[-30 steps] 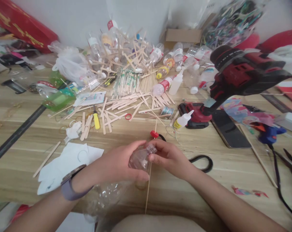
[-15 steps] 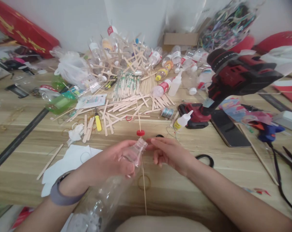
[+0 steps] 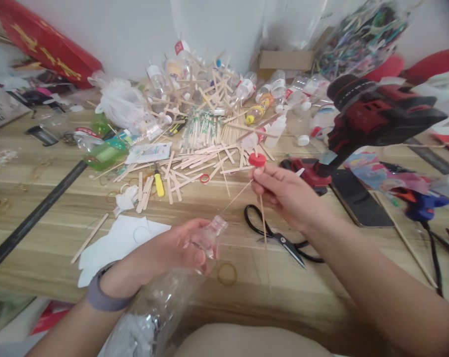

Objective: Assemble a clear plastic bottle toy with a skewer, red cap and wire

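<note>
My left hand (image 3: 168, 253) is closed round the neck of a clear plastic bottle (image 3: 172, 302), whose open mouth tilts up and to the right. Pinched in my right hand (image 3: 289, 193) is a thin wooden skewer (image 3: 265, 235) that passes through a red bottle cap (image 3: 257, 160). The cap sits just above my fingertips, while the skewer's lower end hangs over the table. A thin thread or wire (image 3: 237, 197) stretches from the bottle mouth to my right fingers. Below the right hand lie black-handled scissors (image 3: 283, 240), and a rubber band (image 3: 227, 274) is near the bottle.
Several craft sticks (image 3: 194, 161) and plastic bottles are heaped at the back. A red cordless drill (image 3: 380, 114) stands at the right, beside a phone (image 3: 361, 198) and a blue glue gun (image 3: 419, 208). White paper (image 3: 116, 243) and a yellow-handled screwdriver (image 3: 159, 183) lie left.
My right hand has moved up and to the right, away from the bottle mouth, carrying the skewer and red cap. The scissors are now uncovered. My left hand still holds the bottle.
</note>
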Tool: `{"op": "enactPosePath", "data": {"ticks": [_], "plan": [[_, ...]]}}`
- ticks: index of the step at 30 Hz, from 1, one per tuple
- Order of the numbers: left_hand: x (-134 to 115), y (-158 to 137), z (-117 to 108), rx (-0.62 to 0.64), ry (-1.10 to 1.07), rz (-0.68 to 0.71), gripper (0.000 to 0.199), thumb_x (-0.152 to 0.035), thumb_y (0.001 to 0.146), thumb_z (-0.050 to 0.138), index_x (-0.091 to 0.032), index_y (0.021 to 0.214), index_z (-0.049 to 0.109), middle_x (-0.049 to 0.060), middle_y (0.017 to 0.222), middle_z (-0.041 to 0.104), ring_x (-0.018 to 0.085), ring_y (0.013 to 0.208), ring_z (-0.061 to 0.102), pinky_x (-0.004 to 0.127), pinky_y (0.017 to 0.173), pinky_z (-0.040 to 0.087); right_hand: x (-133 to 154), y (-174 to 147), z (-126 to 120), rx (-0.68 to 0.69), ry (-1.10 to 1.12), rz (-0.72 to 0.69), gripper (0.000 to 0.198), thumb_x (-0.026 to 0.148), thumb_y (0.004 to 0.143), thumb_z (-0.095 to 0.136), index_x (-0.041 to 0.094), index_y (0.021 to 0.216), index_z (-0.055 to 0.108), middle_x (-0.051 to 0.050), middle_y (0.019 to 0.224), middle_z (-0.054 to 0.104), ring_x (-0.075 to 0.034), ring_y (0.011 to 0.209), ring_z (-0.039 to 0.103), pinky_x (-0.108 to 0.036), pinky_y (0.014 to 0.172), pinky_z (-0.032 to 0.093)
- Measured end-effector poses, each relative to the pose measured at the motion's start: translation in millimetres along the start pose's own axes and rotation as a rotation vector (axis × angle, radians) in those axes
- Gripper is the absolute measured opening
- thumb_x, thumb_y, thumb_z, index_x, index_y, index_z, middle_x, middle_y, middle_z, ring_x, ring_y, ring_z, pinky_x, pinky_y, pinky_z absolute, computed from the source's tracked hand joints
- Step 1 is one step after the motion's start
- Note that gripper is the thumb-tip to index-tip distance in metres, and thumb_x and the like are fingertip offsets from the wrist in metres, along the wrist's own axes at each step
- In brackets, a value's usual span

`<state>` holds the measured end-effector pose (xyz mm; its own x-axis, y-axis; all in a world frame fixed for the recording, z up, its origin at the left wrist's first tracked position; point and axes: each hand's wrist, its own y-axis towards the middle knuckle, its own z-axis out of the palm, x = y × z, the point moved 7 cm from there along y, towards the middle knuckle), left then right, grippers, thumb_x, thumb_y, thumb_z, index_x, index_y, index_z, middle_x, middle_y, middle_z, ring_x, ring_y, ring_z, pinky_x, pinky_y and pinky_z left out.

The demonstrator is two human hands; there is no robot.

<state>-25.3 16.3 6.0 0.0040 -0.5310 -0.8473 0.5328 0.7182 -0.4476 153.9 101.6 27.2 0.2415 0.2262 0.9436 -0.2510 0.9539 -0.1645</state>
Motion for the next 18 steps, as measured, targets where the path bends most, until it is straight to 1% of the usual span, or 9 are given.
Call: {"op": "enactPosePath", "data": {"ticks": [4,6,8,11,14,16,18], "plan": [[8,-2,-3,-0.002,-0.050,0.022,0.035,-0.032,0.068,0.078,-0.025,0.100,0.067,0.002,0.082,0.068,0.016,0.065,0.062,0.025,0.062,0.046,44,-2,-3,-0.047,-0.116,-0.200,0.016,0.027,0.085,0.068,0.015,0.075,0.063,0.004,0.060,0.058,-0.001,0.038,0.035,-0.018,0.037,0.022],[11,-4,-3,0.020,-0.051,0.034,0.035,-0.033,0.066,0.080,-0.025,0.098,0.068,0.002,0.083,0.067,0.016,0.067,0.062,0.024,0.061,0.046,63,-3,-3,-0.082,-0.139,-0.281,0.015,0.021,0.090,0.062,0.014,0.076,0.063,0.004,0.060,0.059,-0.001,0.038,0.036,-0.018,0.038,0.025],[13,-5,-3,0.039,-0.062,0.041,0.038,-0.037,0.065,0.082,-0.024,0.098,0.069,0.003,0.084,0.067,0.016,0.069,0.063,0.024,0.062,0.047,79,-4,-2,-0.109,-0.153,-0.350,0.021,0.014,0.095,0.054,0.013,0.075,0.063,0.005,0.058,0.059,-0.001,0.038,0.037,-0.019,0.040,0.027],[17,-8,-1,0.069,-0.067,0.005,0.037,-0.039,0.064,0.082,-0.024,0.096,0.069,0.002,0.084,0.068,0.017,0.068,0.064,0.025,0.063,0.049,96,-9,3,-0.122,-0.159,-0.446,0.029,0.008,0.097,0.046,0.012,0.074,0.062,0.004,0.057,0.059,-0.001,0.040,0.040,-0.021,0.043,0.030],[20,-10,0,0.068,-0.050,-0.027,0.036,-0.037,0.063,0.082,-0.024,0.094,0.069,0.003,0.083,0.070,0.018,0.066,0.065,0.027,0.062,0.050,109,-16,8,-0.154,-0.147,-0.550,0.032,0.006,0.097,0.042,0.013,0.072,0.061,0.005,0.057,0.058,-0.001,0.041,0.042,-0.022,0.045,0.029],[19,-11,-2,0.040,-0.050,-0.013,0.032,-0.035,0.065,0.081,-0.023,0.092,0.070,0.003,0.082,0.070,0.018,0.065,0.065,0.028,0.062,0.050,115,-19,9,-0.182,-0.131,-0.578,0.034,0.009,0.098,0.040,0.013,0.071,0.060,0.006,0.056,0.057,0.000,0.041,0.041,-0.021,0.044,0.027],[18,-11,-2,0.028,-0.058,0.005,0.029,-0.032,0.067,0.079,-0.023,0.092,0.070,0.003,0.082,0.070,0.018,0.066,0.065,0.027,0.062,0.050,117,-19,8,-0.205,-0.109,-0.560,0.037,0.012,0.100,0.038,0.014,0.070,0.060,0.006,0.055,0.055,0.001,0.040,0.039,-0.020,0.044,0.025]]}}
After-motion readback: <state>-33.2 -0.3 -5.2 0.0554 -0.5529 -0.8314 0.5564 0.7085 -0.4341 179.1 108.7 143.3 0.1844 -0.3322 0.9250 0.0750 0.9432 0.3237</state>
